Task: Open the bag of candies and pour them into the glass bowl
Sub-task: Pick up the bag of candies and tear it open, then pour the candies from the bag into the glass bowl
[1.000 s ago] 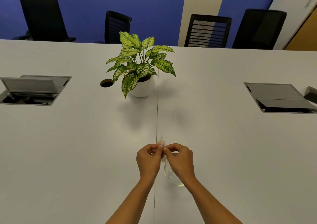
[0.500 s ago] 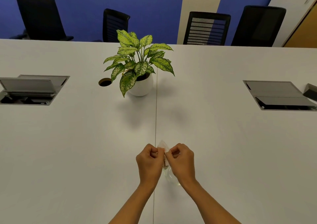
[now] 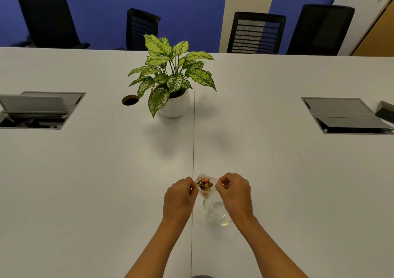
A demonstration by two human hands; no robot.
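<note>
A small clear bag of candies (image 3: pixel 205 185) hangs between my two hands, its mouth pulled wide so that gold and red wrapped candies show inside. My left hand (image 3: pixel 180 197) pinches the bag's left edge and my right hand (image 3: pixel 234 193) pinches its right edge. Just below and nearer to me, a clear glass bowl (image 3: pixel 217 213) stands on the white table (image 3: pixel 96 182); it looks empty and my right wrist partly covers its right side.
A potted plant (image 3: pixel 172 86) in a white pot stands mid-table beyond the hands. Cable boxes with lifted lids sit at the left (image 3: pixel 36 109) and right (image 3: pixel 345 115), with a round cable hole (image 3: pixel 129 100) beside the plant. Several black chairs line the far edge.
My hands have moved apart, pulling the bag's mouth open; the candies inside now show. The glass bowl, mostly hidden under my hands before, is more in view.
</note>
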